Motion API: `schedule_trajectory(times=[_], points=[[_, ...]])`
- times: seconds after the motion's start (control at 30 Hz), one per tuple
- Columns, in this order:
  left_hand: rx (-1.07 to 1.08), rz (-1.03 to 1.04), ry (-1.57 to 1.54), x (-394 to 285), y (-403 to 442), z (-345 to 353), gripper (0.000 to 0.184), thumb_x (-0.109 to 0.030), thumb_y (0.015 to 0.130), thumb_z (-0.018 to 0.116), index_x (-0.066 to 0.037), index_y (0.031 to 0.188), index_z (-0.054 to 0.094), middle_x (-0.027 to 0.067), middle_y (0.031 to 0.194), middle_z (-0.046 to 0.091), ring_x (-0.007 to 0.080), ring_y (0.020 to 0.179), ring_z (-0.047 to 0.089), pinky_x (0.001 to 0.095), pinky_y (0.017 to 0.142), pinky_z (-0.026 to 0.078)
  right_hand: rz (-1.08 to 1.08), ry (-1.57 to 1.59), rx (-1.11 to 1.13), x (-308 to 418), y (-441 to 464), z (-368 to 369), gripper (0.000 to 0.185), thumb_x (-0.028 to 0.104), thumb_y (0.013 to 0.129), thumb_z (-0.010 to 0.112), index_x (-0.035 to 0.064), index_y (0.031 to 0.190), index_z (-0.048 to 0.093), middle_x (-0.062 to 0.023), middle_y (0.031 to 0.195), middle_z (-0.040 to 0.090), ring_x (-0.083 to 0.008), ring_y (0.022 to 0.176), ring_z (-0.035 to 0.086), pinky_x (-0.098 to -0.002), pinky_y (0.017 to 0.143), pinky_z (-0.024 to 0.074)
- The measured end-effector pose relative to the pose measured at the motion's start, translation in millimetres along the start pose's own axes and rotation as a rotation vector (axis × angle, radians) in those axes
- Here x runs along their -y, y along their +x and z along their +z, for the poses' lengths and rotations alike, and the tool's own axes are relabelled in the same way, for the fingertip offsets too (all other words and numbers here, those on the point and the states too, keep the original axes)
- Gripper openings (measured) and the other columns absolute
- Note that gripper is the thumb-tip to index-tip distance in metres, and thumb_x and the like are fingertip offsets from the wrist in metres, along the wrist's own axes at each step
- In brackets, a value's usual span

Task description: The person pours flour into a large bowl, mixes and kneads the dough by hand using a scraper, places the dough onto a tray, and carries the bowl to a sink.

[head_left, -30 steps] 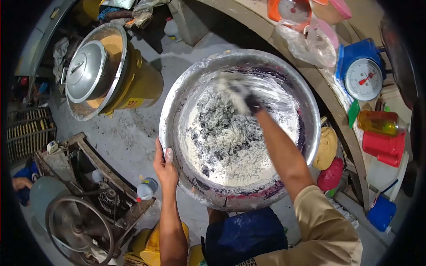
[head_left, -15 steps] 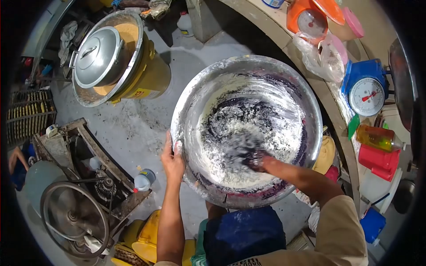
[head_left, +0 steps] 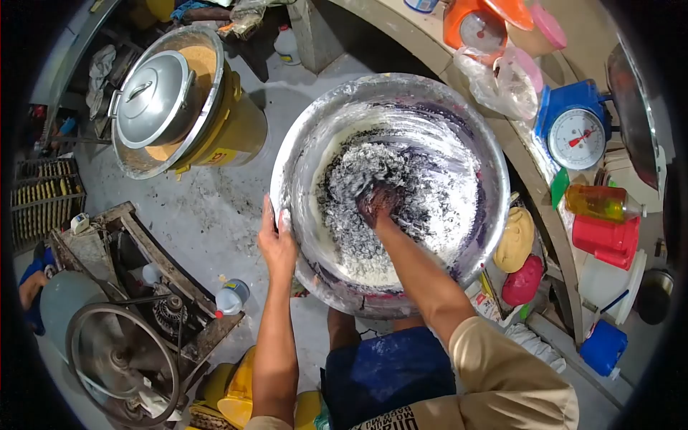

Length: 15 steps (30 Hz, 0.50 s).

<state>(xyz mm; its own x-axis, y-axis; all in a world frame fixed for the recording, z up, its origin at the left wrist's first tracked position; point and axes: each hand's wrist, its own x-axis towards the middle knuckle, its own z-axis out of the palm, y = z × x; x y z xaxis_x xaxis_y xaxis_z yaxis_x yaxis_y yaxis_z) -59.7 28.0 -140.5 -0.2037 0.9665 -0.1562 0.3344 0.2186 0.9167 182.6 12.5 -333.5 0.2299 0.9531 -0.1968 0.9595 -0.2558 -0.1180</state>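
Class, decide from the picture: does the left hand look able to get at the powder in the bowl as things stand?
Probably yes: the left hand is at the bowl's rim, and nothing covers the powder on that side; the right hand is in the middle.

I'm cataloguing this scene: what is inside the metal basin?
White powder, dark material and the right hand. These cover much of the bottom of the basin, so anything underneath cannot be seen.

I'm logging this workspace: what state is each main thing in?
Large basin, uncovered, inner wall smeared
Powdery mix, unevenly blended, white and dark
Left hand, touching the basin's edge
Right hand, in the mix, dark-coated
Pot lid, in place
Bottle, holding yellow liquid
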Motion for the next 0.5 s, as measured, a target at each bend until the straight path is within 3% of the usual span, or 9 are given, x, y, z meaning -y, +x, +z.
schedule_trajectory(times=[0.03, 0.1, 0.17, 0.2, 0.27, 0.37, 0.4, 0.5], points=[[0.001, -0.016, 0.022, -4, 7, 0, 0.048, -0.008, 0.104, 0.055, 0.004, 0.151, 0.047, 0.0204, 0.140, 0.064, 0.0218, 0.122, 0.062, 0.0317, 0.105, 0.046, -0.119, 0.063, 0.183, -9, 3, 2, 0.045, 0.037, 0.090, 0.065, 0.0099, 0.126, 0.065, -0.0158, 0.130, 0.065, -0.0370, 0.120, 0.059, -0.0497, 0.100, 0.0473], [0.010, 0.006, -0.028, -5, 9, -2, 0.048, -0.008, 0.104, 0.056, 0.002, 0.150, 0.049, 0.0208, 0.137, 0.065, 0.0205, 0.120, 0.064, 0.0314, 0.103, 0.047, -0.384, 0.222, 0.330, -32, -10, -30, 0.053, 0.041, 0.093, 0.063, 0.0093, 0.134, 0.060, -0.0170, 0.141, 0.057, -0.0373, 0.128, 0.053, -0.0498, 0.108, 0.0431], [0.052, -0.017, -0.089, -8, 8, -7, 0.049, -0.008, 0.104, 0.056, 0.001, 0.151, 0.047, 0.0214, 0.141, 0.063, 0.0206, 0.123, 0.062, 0.0319, 0.105, 0.046, -0.687, 0.414, 0.230, -51, -26, -129, 0.062, 0.053, 0.099, 0.056, 0.0083, 0.143, 0.056, -0.0203, 0.158, 0.043, -0.0392, 0.145, 0.041, -0.0514, 0.119, 0.0354], [0.047, 0.022, -0.041, -5, 1, -8, 0.050, -0.008, 0.104, 0.055, 0.002, 0.152, 0.046, 0.0212, 0.144, 0.060, 0.0208, 0.126, 0.060, 0.0321, 0.107, 0.044, -0.733, 0.457, 0.221, -67, -21, -150, 0.063, 0.053, 0.099, 0.056, 0.0083, 0.143, 0.055, -0.0202, 0.158, 0.043, -0.0389, 0.146, 0.040, -0.0511, 0.119, 0.0351], [0.036, 0.102, 0.066, 1, -17, -12, 0.051, -0.007, 0.104, 0.054, 0.002, 0.153, 0.044, 0.0207, 0.149, 0.056, 0.0212, 0.132, 0.057, 0.0325, 0.110, 0.042, -0.669, 0.461, 0.185, -109, 10, -164, 0.063, 0.053, 0.099, 0.055, 0.0082, 0.144, 0.054, -0.0199, 0.158, 0.042, -0.0385, 0.146, 0.040, -0.0507, 0.120, 0.0343], [0.009, 0.039, -0.024, -6, -27, -7, 0.052, -0.006, 0.105, 0.053, 0.003, 0.155, 0.041, 0.0193, 0.155, 0.050, 0.0219, 0.138, 0.051, 0.0331, 0.113, 0.039, -0.430, 0.328, 0.105, -131, 83, -132, 0.064, 0.054, 0.100, 0.055, 0.0081, 0.145, 0.052, -0.0194, 0.159, 0.041, -0.0378, 0.146, 0.038, -0.0500, 0.120, 0.0332], [0.022, -0.046, -0.096, -18, -27, -9, 0.053, -0.005, 0.104, 0.052, 0.004, 0.155, 0.039, 0.0196, 0.155, 0.050, 0.0222, 0.138, 0.051, 0.0326, 0.114, 0.038, -0.389, 0.306, 0.086, -120, 105, -116, 0.065, 0.054, 0.100, 0.055, 0.0081, 0.145, 0.051, -0.0193, 0.159, 0.040, -0.0375, 0.147, 0.038, -0.0498, 0.120, 0.0328], [-0.012, 0.003, -0.117, 6, -18, -4, 0.054, -0.005, 0.104, 0.053, 0.005, 0.155, 0.039, 0.0200, 0.154, 0.051, 0.0221, 0.138, 0.051, 0.0322, 0.114, 0.038, -0.399, 0.312, 0.090, -50, 132, -72, 0.066, 0.054, 0.100, 0.054, 0.0080, 0.146, 0.049, -0.0188, 0.160, 0.039, -0.0368, 0.147, 0.037, -0.0491, 0.121, 0.0317]])
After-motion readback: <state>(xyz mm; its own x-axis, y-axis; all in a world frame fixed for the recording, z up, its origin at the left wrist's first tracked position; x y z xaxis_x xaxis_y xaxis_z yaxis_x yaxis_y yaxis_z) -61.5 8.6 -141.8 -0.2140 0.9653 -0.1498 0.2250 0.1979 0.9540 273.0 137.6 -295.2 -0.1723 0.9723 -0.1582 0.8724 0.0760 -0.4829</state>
